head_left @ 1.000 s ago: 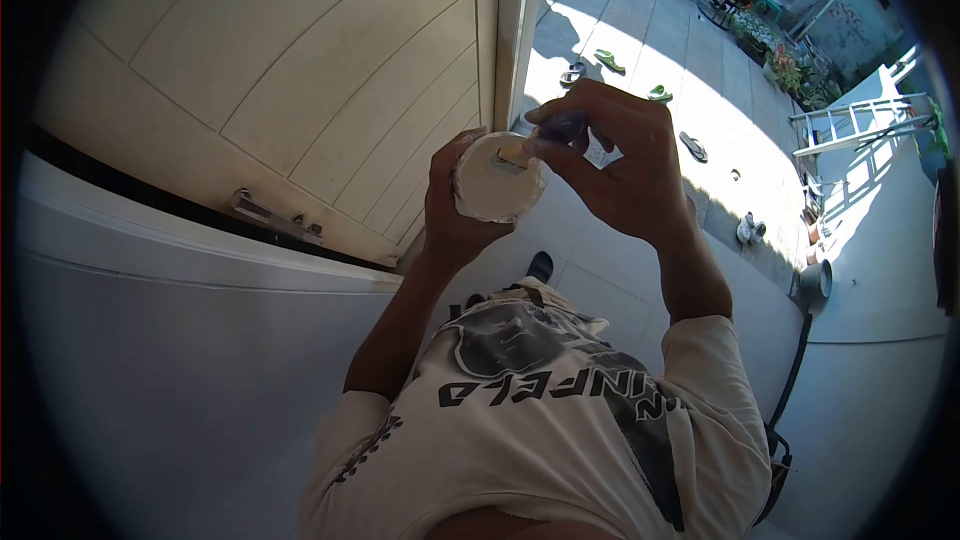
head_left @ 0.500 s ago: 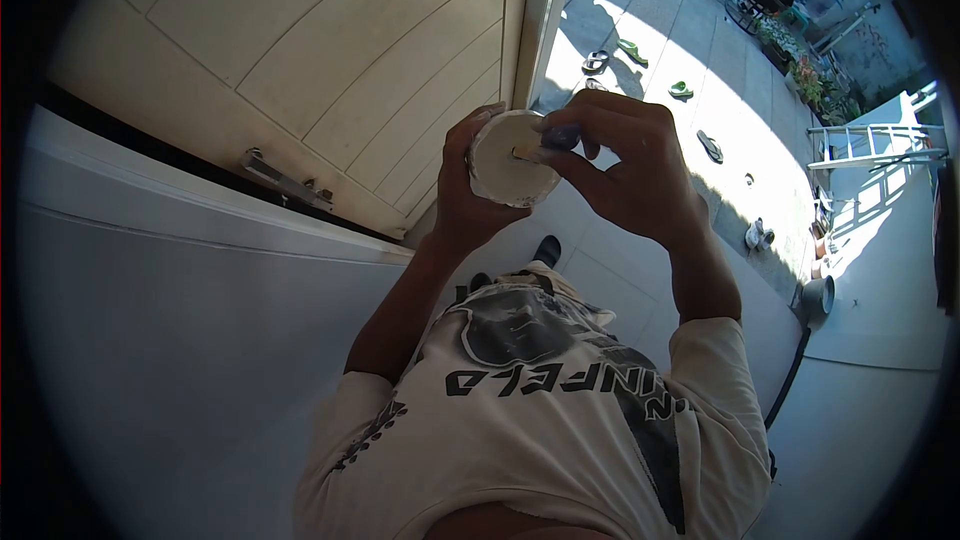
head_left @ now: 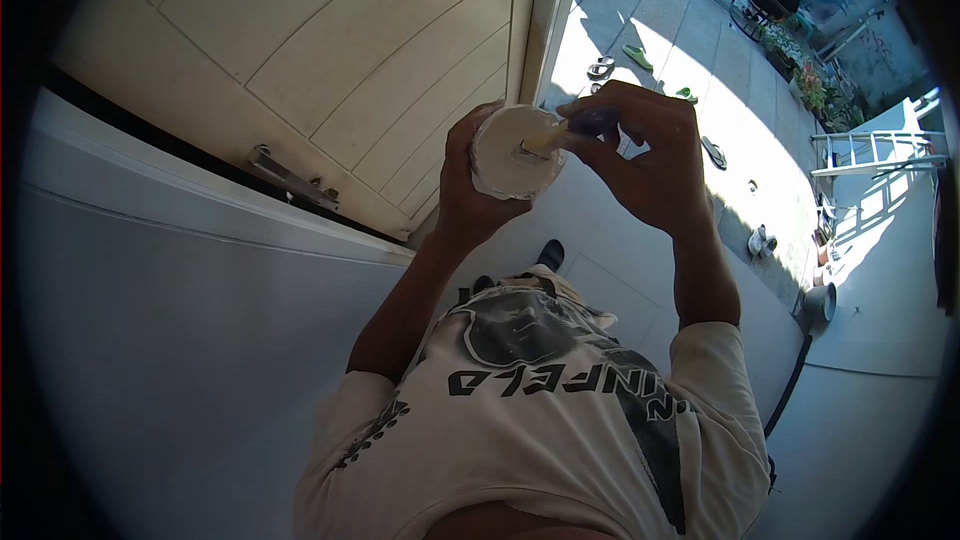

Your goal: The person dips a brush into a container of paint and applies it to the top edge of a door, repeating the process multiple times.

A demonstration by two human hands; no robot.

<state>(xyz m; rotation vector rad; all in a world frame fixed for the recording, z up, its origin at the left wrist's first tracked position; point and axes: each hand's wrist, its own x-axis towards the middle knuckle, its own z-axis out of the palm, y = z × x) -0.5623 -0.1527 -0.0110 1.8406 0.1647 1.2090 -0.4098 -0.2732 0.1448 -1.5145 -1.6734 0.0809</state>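
Note:
My left hand (head_left: 466,198) is wrapped round a round tub (head_left: 488,183) of off-white paint, thumb along the near side and fingertips at the far rim. In my right hand (head_left: 655,158), a paintbrush (head_left: 591,123) is pinched by its dark purple handle. Its pale end slants down into the tub, where the tip meets the paint surface. Both hands are in front of my chest, above the floor. Paint smears show round the rim of the tub.
A cream panelled door (head_left: 390,50) with a metal latch (head_left: 290,178) stands at the left. Beyond the doorway, several sandals (head_left: 637,57) lie on the sunlit paving. To the right are a white ladder (head_left: 875,150), a grey pot (head_left: 820,305) and potted plants (head_left: 808,80).
My right hand has drawn up and to the right, lifting the paintbrush so that more of its pale part shows above the paint. The left hand keeps its hold on the tub.

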